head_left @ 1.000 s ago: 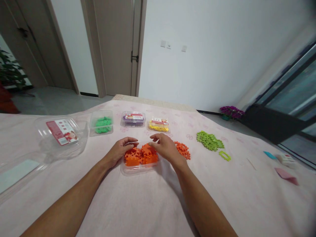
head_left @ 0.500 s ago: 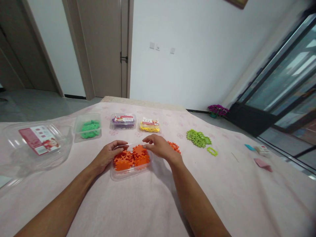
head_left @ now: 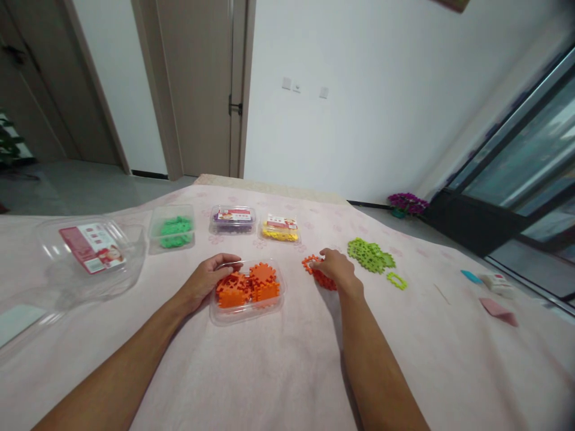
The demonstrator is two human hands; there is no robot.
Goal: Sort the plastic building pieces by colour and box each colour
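Observation:
A clear plastic tray (head_left: 248,311) filled with orange snap-together pieces (head_left: 248,285) lies on the pink cloth in front of me. My left hand (head_left: 210,278) grips the tray's left rim, fingers curled over it. My right hand (head_left: 335,268) rests to the right on a loose pile of orange pieces (head_left: 311,264), fingers bent down over them. Whether it has one pinched is hidden.
Lime-green pieces (head_left: 369,253) and a single lime frame (head_left: 396,281) lie further right. Trays of green (head_left: 175,231), purple (head_left: 232,219) and yellow pieces (head_left: 279,228) stand behind. A large clear lid with a red label (head_left: 92,246) is at left. Small items (head_left: 493,281) lie at right.
My right hand left the tray's top and moved right onto the loose orange pile. My left hand stayed on the tray's rim.

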